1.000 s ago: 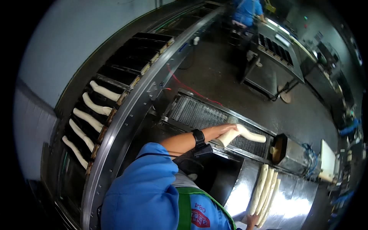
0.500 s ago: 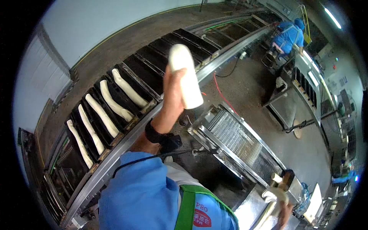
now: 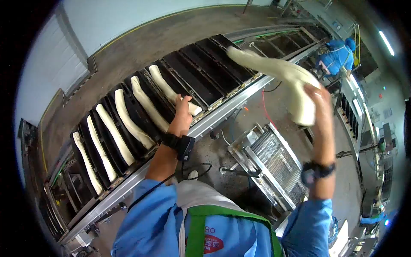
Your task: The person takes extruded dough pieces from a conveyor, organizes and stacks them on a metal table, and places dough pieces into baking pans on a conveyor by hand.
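Pale dough strips lie lengthwise in a row of long black baking pans, among them one dough strip point(image 3: 116, 135). My left hand point(image 3: 183, 112) is closed at the near end of the last dough strip point(image 3: 162, 83) in the row, which rests in its pan. Raised over the right side of the pans, my right hand point(image 3: 319, 100) grips another long dough strip point(image 3: 278, 68). That strip bends over the hand, with one end stretched toward the pans and the other hanging down. Both are slightly blurred by motion.
The pans point(image 3: 188, 70) sit on a metal-railed conveyor point(image 3: 205, 124) crossing diagonally. Right of my body stands a metal-mesh conveyor point(image 3: 278, 158). A red cable point(image 3: 266, 107) hangs behind it. A co-worker in blue point(image 3: 338, 55) is at the far right, beside a long work table.
My left hand has lowered its dough from the air into a pan. My right hand has risen from the lower right with another dough strip. The view has shifted slightly.
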Available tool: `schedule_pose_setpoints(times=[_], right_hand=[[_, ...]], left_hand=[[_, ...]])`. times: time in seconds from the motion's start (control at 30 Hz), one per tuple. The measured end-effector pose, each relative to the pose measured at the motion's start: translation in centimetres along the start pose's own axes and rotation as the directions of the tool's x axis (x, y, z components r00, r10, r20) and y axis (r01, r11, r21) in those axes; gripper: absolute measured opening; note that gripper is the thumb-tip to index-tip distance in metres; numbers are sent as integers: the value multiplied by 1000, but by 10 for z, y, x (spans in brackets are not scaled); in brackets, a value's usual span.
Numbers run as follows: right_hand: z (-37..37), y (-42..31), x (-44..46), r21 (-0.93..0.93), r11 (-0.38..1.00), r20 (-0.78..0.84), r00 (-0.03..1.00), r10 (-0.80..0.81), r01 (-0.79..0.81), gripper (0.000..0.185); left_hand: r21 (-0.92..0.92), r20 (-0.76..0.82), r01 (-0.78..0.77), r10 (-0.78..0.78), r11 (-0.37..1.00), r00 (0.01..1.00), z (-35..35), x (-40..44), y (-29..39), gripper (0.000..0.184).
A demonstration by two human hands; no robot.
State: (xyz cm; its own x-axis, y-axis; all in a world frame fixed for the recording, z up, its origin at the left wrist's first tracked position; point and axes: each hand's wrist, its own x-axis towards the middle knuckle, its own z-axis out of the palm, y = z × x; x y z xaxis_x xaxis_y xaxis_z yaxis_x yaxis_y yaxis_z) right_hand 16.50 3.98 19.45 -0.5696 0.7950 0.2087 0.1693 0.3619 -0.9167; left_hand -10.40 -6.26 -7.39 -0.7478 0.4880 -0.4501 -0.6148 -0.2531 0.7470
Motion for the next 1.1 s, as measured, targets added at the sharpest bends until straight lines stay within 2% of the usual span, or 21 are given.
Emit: schedule_pose_setpoints(times=[0.03, 0.1, 0.13, 0.17, 0.2, 0.27, 0.3, 0.33, 0.4, 0.5, 0.6, 0.67, 0.7, 0.8, 0.83, 0.87, 0.9, 0.97, 1.03, 1.07, 1.1], right_hand=[[24, 11, 16, -38, 999, 31, 999, 9, -8, 41], [66, 66, 57, 23, 999, 269, 963, -28, 23, 42], [82, 104, 82, -91, 996, 460, 887, 53, -12, 45], [95, 130, 95, -165, 986, 500, 862, 84, 0, 50], [110, 163, 103, -101, 991, 543, 830, 130, -89, 44], [112, 175, 102, -124, 992, 325, 945, 30, 11, 48], [105, 207, 109, -129, 991, 256, 965, 53, -20, 42], [89, 204, 99, -172, 984, 180, 983, -23, 55, 36], [51, 215, 86, -92, 984, 306, 936, 173, -152, 33], [-2, 234, 37, -112, 950, 391, 866, 312, -291, 26], [-43, 281, -38, -41, 940, 326, 885, 333, -339, 24], [-63, 296, -89, -333, 848, 117, 875, 470, -412, 26], [-74, 307, -115, -461, 807, 10, 907, 421, -369, 21], [-116, 373, -196, -534, 720, -313, 894, 319, -444, 24], [-122, 341, -208, -467, 663, -399, 809, 432, -585, 30], [-139, 343, -228, -611, 531, -473, 808, 350, -587, 32], [-161, 347, -250, -620, 490, -505, 790, 348, -613, 34], [-182, 338, -299, -589, 414, -574, 720, 391, -694, 39], [-182, 329, -300, -609, 407, -549, 731, 405, -681, 41], [-179, 324, -298, -626, 399, -527, 741, 417, -670, 43], [-175, 326, -288, -672, 439, -485, 802, 348, -597, 44]], left_hand=[[-11, 37, 16, -16, 1000, 999, -7, 9, -7, 72], [74, 9, 79, -80, 994, 997, -20, 20, -14, 72], [69, 11, 120, -121, 990, 993, -23, 25, -16, 71], [64, 13, 161, -162, 985, 987, -27, 30, -18, 69], [78, 9, 164, -165, 983, 986, -30, 33, -19, 69], [424, -24, 49, -42, 904, 999, -36, 37, -23, 58], [653, 79, 62, -149, 755, 986, -9, -23, 26, 65], [664, 76, 70, -160, 744, 984, -5, -19, 23, 65], [767, -151, 170, -83, 618, 985, 8, 4, 16, 67], [853, -167, 169, -49, 494, 985, -2, 35, 14, 75], [867, 142, -113, -23, 485, 990, -30, 71, 12, 58], [798, 360, -272, -65, 537, 931, -17, 59, 23, 42], [769, 449, -331, -93, 547, 888, -12, 54, 29, 34], [685, 562, -376, -123, 625, 818, -13, 121, 19, 28], [728, 647, -527, -185, 439, 740, -7, 150, 18, 30], [691, 722, -684, -244, 232, 647, -1, 178, 16, 35], [583, 784, -810, -297, 53, 545, 5, 204, 14, 40], [705, 709, -709, -31, 7, 704, 82, 187, -2, 44], [876, 444, -481, 349, 23, 825, 83, 175, 20, 51], [796, 599, -587, 337, -148, 727, 93, 181, 16, 50], [749, 653, -546, 282, -376, 703, 103, 160, 28, 44]])
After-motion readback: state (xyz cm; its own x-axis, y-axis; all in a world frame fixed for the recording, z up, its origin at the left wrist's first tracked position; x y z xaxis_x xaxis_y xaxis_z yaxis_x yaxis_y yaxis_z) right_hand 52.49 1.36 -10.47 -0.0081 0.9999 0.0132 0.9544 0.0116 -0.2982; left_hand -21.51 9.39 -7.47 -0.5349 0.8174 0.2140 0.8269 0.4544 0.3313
